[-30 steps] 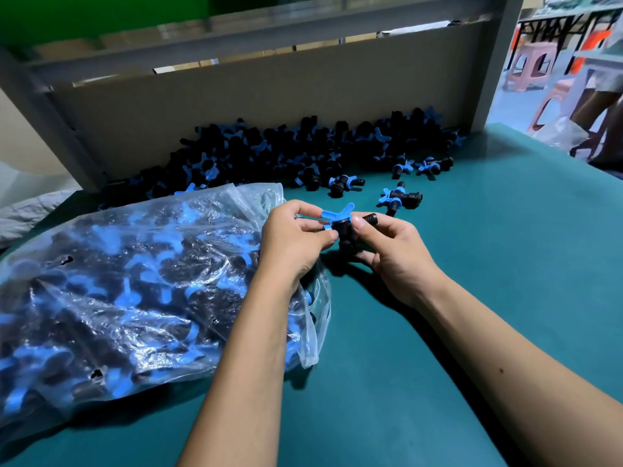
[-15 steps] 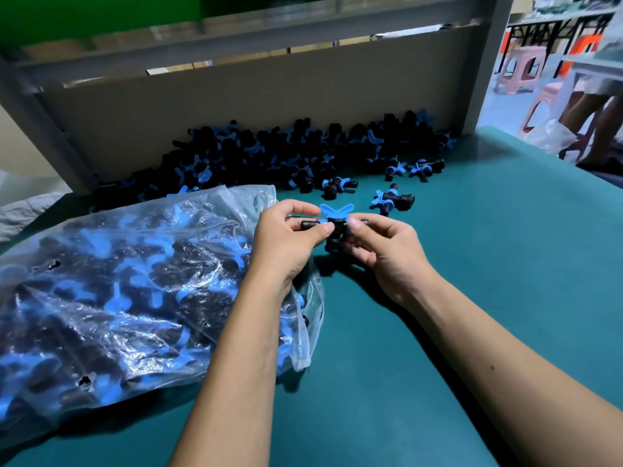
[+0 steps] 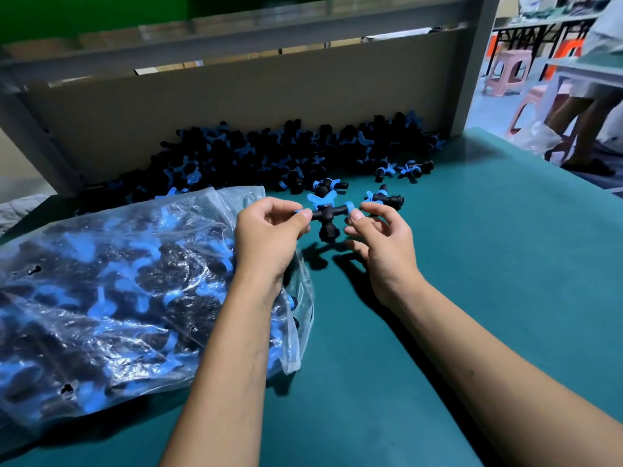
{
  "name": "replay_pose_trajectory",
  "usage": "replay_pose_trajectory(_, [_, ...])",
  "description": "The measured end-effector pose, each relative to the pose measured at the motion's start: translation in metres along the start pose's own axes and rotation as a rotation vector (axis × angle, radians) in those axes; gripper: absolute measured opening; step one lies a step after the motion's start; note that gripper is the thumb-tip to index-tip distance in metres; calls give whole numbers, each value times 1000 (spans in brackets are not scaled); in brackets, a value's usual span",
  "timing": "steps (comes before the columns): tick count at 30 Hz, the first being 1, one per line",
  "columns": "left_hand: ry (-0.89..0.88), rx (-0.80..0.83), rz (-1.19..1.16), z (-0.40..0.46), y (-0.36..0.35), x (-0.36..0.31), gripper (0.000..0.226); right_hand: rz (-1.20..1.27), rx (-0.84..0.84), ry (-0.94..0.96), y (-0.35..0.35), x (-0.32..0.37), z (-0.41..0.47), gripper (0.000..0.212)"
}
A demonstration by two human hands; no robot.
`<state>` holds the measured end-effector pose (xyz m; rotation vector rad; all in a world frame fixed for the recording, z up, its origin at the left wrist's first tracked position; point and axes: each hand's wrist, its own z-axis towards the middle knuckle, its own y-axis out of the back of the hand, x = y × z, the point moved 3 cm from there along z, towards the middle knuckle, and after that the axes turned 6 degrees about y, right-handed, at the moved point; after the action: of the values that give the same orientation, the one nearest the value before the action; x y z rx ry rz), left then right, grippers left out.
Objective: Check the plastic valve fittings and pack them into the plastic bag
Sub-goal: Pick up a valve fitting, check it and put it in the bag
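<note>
Left hand [image 3: 269, 230]: pinches 1 end of black T-shaped plastic valve fitting with blue wing handle [image 3: 326, 215], raised for inspection.
Right hand [image 3: 381, 237]: pinches opposite end, steadying it.
Clear plastic bag [image 3: 111, 298]: left of fitting, mouth near.

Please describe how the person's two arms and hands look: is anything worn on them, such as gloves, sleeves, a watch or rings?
Both the left hand and the right hand are bare, without gloves. No ring, watch or bracelet shows on either. Both forearms are uncovered as far as the picture's lower edge; no sleeve is in view. The fingernails look short and unpainted.
</note>
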<state>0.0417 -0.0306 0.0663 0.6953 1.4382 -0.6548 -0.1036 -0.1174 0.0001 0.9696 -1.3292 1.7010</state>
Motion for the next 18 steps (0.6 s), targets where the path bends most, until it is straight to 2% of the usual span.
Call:
replay_pose_trajectory(5, [-6,-8,-51,0,-3,0,10,-289,199,162,-10,1,-8,35])
replay_pose_trajectory(7, [-33,14,9,-1,-5,1,11,-411,205,244,-10,2,-9,29])
replay_pose_trajectory(9, [-117,16,158,0,-6,-1,12,-432,187,258,-10,3,-9,20])
replay_pose_trajectory(13, [-474,-172,459,-6,-1,-19,12,-154,137,64,-11,3,-9,4])
replay_pose_trajectory(15, [-625,-310,663,-10,2,-24,19,-26,121,-43,-10,4,-7,7])
replay_pose_trajectory(16, [-642,-356,762,-10,4,-25,24,26,120,-89,-9,4,-5,11])
replay_pose_trajectory(18, [-554,-373,951,-8,9,-22,37,117,120,-175,-8,4,-2,18])
